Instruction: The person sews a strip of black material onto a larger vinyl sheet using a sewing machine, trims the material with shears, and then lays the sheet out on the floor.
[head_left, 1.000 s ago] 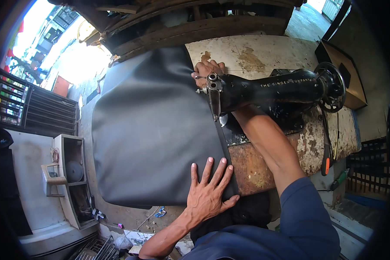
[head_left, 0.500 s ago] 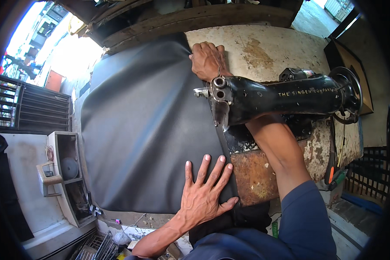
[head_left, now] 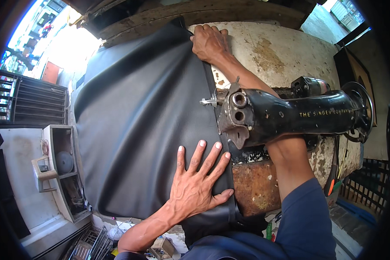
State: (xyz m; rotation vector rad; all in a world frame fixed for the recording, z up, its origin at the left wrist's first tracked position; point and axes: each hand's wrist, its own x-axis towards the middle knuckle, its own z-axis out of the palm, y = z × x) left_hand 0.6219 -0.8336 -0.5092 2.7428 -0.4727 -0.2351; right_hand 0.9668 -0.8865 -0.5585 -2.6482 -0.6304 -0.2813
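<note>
On the black sheet (head_left: pixel 138 130) — left hand (head_left: pixel 197 186) flat, fingers spread; right hand (head_left: pixel 209 42) pinching its far edge.

Sewing workshop: old sewing machine (head_left: pixel 286 115), worn table (head_left: pixel 281 52).

A single head-worn fisheye looks steeply down, close over the worktop (head_left: pixel 281 47), its edges bending near the rim.
</note>
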